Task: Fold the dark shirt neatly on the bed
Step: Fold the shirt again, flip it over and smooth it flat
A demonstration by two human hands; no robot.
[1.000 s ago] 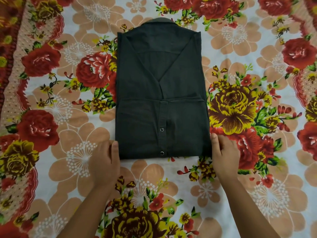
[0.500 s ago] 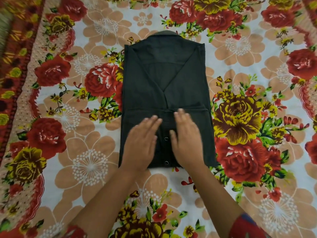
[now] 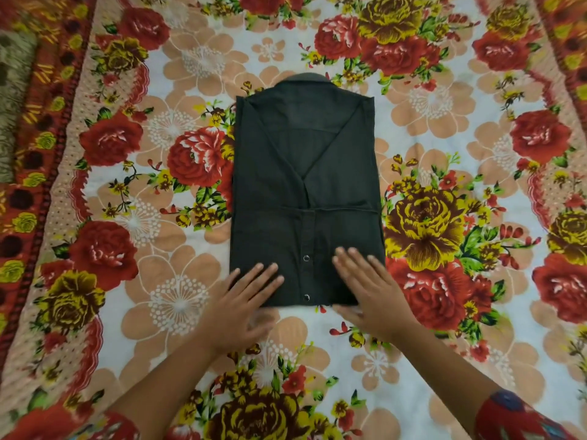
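Two hands lie flat on the near edge of the dark shirt [image 3: 305, 192] — the left hand [image 3: 244, 306] at its left corner, the right hand [image 3: 368, 293] at its right, fingers spread, holding nothing. Folded into a rectangle, collar away, the shirt rests mid-bed on the flowered bedsheet [image 3: 178, 300]. Snaps [image 3: 306, 258] show between the hands — two, I think.

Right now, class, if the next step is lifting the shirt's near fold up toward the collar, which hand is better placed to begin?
Probably the right hand: it lies flat on the dark shirt with its thumb along the near edge. The left hand rests mostly on the bedsheet.
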